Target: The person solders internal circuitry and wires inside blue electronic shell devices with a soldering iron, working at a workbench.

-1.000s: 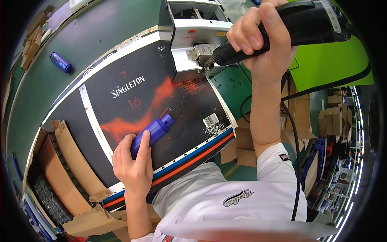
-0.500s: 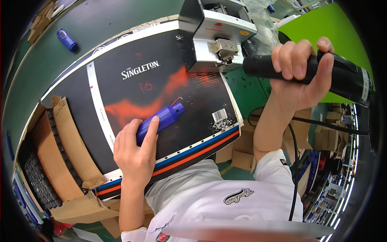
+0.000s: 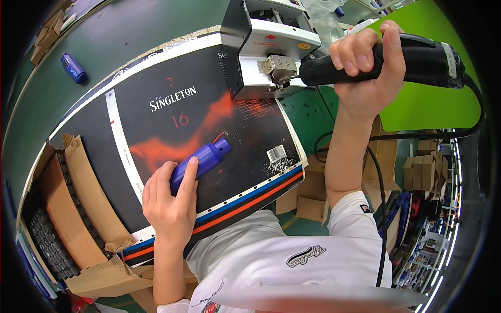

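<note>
My left hand [image 3: 169,203] is closed round a blue plastic cylinder [image 3: 198,164], which lies slanted on a dark printed sheet [image 3: 219,188]. A short red wire sticks out at the cylinder's narrower, far end. My right hand [image 3: 368,65] grips a corded black electric screwdriver [image 3: 422,60] held almost level. Its thin bit points left, with the tip at the metal pick-up block [image 3: 282,67] of a screw feeder [image 3: 271,44]. Whether a screw sits on the tip is too small to tell.
An open cardboard box [image 3: 73,198] with rows of small black parts stands at the left. Another blue cylinder [image 3: 73,69] lies on the green table at the far left. A bright green panel [image 3: 443,107] is behind the screwdriver, whose black cable [image 3: 417,136] loops down at the right.
My right hand has brought the screwdriver left, so its bit now reaches the screw feeder. The left hand keeps its hold on the blue cylinder. The whole view has shifted slightly.
</note>
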`<state>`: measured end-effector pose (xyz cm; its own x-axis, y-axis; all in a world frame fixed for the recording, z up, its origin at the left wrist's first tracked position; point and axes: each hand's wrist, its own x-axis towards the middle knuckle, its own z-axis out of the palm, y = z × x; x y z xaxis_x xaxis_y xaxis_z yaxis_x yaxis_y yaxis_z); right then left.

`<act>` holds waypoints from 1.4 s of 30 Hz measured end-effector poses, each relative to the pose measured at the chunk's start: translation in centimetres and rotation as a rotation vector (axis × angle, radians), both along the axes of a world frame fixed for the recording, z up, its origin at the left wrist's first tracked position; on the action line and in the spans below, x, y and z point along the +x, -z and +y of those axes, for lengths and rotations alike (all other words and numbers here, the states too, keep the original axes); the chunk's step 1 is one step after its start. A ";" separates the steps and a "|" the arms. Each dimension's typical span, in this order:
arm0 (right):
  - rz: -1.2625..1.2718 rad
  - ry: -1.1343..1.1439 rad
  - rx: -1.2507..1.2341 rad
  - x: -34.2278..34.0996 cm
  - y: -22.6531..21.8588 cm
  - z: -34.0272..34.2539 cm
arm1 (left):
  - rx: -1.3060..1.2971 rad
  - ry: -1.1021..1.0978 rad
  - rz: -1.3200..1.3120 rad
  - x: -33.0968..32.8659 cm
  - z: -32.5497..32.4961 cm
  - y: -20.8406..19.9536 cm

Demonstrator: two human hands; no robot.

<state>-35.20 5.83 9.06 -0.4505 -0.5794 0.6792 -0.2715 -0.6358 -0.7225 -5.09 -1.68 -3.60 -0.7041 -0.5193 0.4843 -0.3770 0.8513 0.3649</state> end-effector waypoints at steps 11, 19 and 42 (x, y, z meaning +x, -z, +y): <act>-0.260 0.130 0.129 2.2 -1.8 -2.9 | -0.004 -0.011 0.004 0.0 0.1 -0.1; -0.218 -0.282 0.230 -0.4 1.8 -0.7 | -0.008 0.000 0.029 0.2 -0.1 0.1; 0.138 -0.528 0.172 8.8 1.9 0.3 | -0.042 0.018 0.018 0.8 -0.5 0.9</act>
